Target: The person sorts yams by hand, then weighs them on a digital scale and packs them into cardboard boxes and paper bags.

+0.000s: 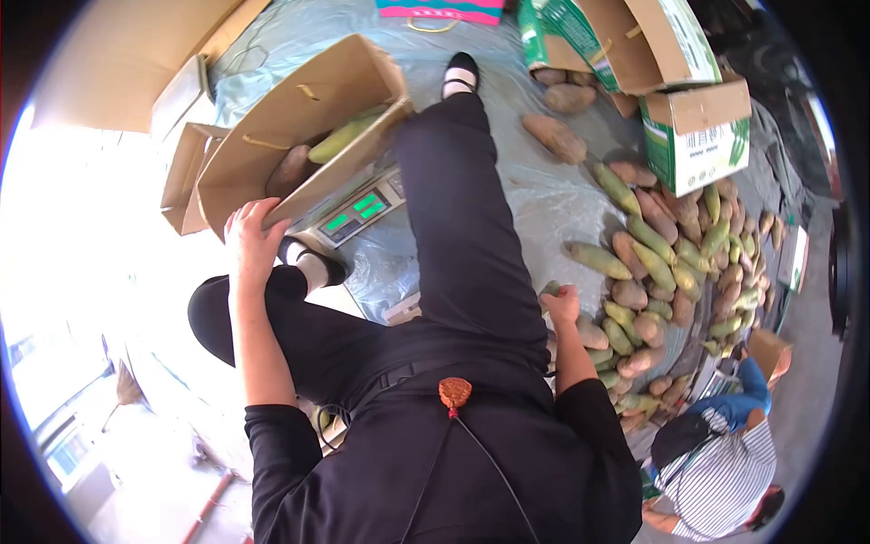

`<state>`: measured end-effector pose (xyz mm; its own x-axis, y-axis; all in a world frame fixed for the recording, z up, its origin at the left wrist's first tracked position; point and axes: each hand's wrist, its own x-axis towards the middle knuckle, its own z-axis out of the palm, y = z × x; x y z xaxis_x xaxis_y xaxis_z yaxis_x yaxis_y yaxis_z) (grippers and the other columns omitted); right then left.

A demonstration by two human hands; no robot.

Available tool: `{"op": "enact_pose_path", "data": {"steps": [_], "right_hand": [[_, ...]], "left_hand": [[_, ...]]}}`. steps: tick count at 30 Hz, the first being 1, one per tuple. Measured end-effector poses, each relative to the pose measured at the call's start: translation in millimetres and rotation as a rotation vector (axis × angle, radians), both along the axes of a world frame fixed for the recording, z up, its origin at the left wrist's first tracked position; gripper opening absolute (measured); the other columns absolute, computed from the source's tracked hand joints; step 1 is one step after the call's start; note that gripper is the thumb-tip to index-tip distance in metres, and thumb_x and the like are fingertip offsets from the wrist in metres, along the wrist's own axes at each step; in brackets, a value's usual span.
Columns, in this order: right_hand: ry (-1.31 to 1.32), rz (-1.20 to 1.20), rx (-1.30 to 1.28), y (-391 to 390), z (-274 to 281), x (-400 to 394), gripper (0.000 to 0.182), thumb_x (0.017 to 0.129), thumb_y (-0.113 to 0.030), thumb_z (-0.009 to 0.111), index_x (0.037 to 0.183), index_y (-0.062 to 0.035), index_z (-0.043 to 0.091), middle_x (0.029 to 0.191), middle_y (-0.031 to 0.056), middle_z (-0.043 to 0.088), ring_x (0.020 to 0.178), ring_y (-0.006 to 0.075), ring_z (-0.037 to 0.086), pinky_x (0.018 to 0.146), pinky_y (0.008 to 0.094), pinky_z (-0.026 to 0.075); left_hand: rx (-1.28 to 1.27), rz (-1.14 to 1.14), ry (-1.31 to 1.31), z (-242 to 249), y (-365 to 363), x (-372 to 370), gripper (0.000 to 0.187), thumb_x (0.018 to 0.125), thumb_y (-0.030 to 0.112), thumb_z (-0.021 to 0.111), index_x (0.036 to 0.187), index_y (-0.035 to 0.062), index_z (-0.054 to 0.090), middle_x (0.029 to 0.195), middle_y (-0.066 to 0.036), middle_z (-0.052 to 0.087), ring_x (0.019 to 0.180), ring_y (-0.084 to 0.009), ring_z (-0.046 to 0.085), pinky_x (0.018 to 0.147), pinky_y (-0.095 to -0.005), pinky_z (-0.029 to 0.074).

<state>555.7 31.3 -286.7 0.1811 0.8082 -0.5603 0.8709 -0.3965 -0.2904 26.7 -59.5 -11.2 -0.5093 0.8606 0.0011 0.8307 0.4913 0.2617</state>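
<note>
My left hand (254,238) grips the near edge of a tall open cardboard box (313,91), with its fingers over the rim. Inside the box lie a green radish (346,138) and a reddish-brown one (292,170). The box rests on a digital scale (364,210) with lit green displays. My right hand (564,306) is closed at my right side, with a bit of green, which looks like a radish end (550,288), showing at its fingers. Most of what it holds is hidden. Beside it spreads a large heap of green and brown radishes (654,238).
Green-and-white cartons (698,150) stand at the upper right, with loose radishes (555,138) near them. Another person in a striped shirt (725,471) crouches at the lower right. Plastic sheeting (535,208) covers the floor. A pink and blue bag (439,9) is at the top.
</note>
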Motion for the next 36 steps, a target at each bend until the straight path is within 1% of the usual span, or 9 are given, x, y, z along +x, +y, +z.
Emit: {"op": "enact_pose_path", "data": {"steps": [7, 10, 17, 23, 24, 27, 29, 33, 36], "right_hand": [[0.332, 0.075, 0.66, 130, 97, -36, 0.037, 0.063, -0.008, 0.076, 0.092, 0.0002, 0.054, 0.077, 0.0044, 0.055, 0.07, 0.0126, 0.052, 0.063, 0.0275, 0.045], [0.648, 0.079, 0.793, 182, 169, -78, 0.042, 0.07, 0.002, 0.071, 0.107, 0.0009, 0.051, 0.1, 0.0082, 0.058, 0.092, 0.0165, 0.057, 0.079, 0.0286, 0.047], [1.288, 0.337, 0.963, 191, 363, -249, 0.045, 0.072, 0.004, 0.071, 0.111, 0.0025, 0.048, 0.109, 0.0108, 0.054, 0.098, 0.0172, 0.055, 0.088, 0.0306, 0.047], [1.204, 0.847, 1.153, 146, 382, -368, 0.039, 0.062, -0.01, 0.074, 0.098, -0.0098, 0.059, 0.091, 0.0043, 0.062, 0.082, 0.0197, 0.061, 0.074, 0.0317, 0.049], [1.168, 0.914, 1.1, 126, 388, -381, 0.039, 0.065, -0.006, 0.074, 0.101, -0.0047, 0.058, 0.094, 0.0043, 0.061, 0.088, 0.0143, 0.06, 0.083, 0.028, 0.048], [1.085, 1.12, 1.188, 104, 357, -429, 0.035, 0.064, -0.015, 0.073, 0.096, -0.0104, 0.06, 0.089, 0.0056, 0.062, 0.08, 0.025, 0.061, 0.072, 0.0361, 0.047], [0.883, 1.242, 1.19, 84, 341, -438, 0.037, 0.066, -0.024, 0.074, 0.099, -0.0126, 0.061, 0.09, 0.0036, 0.062, 0.082, 0.0235, 0.06, 0.073, 0.0361, 0.043], [0.99, 1.151, 1.016, 98, 336, -418, 0.04, 0.067, -0.032, 0.074, 0.101, -0.0134, 0.064, 0.086, 0.0032, 0.064, 0.083, 0.0231, 0.061, 0.072, 0.0384, 0.043], [1.014, 0.958, 0.87, 134, 354, -360, 0.027, 0.077, -0.016, 0.071, 0.1, -0.0038, 0.061, 0.095, 0.0127, 0.064, 0.084, 0.0272, 0.063, 0.073, 0.0362, 0.05]], "left_hand": [[0.013, 0.017, 0.002, 6, -11, -3, 0.024, 0.075, 0.012, 0.066, 0.099, 0.0082, 0.066, 0.095, -0.008, 0.064, 0.095, -0.0274, 0.058, 0.099, -0.0427, 0.034], [0.059, 0.032, -0.01, 13, -13, -3, 0.02, 0.077, 0.013, 0.064, 0.096, 0.008, 0.067, 0.092, -0.008, 0.064, 0.091, -0.0266, 0.059, 0.099, -0.0424, 0.034], [0.157, 0.07, -0.037, 22, -20, -7, 0.014, 0.081, 0.014, 0.06, 0.089, 0.0063, 0.069, 0.087, -0.008, 0.064, 0.087, -0.0276, 0.06, 0.095, -0.0405, 0.038], [0.197, 0.138, -0.117, 23, -22, -11, 0.014, 0.081, 0.011, 0.06, 0.089, 0.0032, 0.068, 0.087, -0.01, 0.064, 0.086, -0.0273, 0.061, 0.079, -0.0329, 0.046], [0.218, 0.173, -0.198, 22, -24, -13, 0.014, 0.082, 0.01, 0.06, 0.09, 0.003, 0.068, 0.086, -0.011, 0.064, 0.085, -0.0264, 0.061, 0.077, -0.0316, 0.047], [0.307, 0.238, -0.22, 23, -25, -15, 0.014, 0.082, 0.011, 0.059, 0.089, 0.0031, 0.068, 0.086, -0.011, 0.064, 0.086, -0.0289, 0.061, 0.078, -0.0344, 0.047], [0.339, 0.296, -0.24, 20, -30, -23, 0.016, 0.084, 0.014, 0.059, 0.091, 0.0024, 0.067, 0.09, -0.011, 0.065, 0.085, -0.0264, 0.062, 0.078, -0.0324, 0.046], [0.282, 0.374, -0.189, 24, -34, -25, 0.019, 0.085, 0.016, 0.058, 0.094, 0.0026, 0.067, 0.09, -0.011, 0.065, 0.085, -0.0248, 0.063, 0.076, -0.0308, 0.047], [0.273, 0.305, -0.239, 9, -39, -36, 0.019, 0.086, 0.016, 0.058, 0.096, 0.0024, 0.067, 0.092, -0.012, 0.066, 0.085, -0.0224, 0.063, 0.076, -0.0301, 0.046]]}}
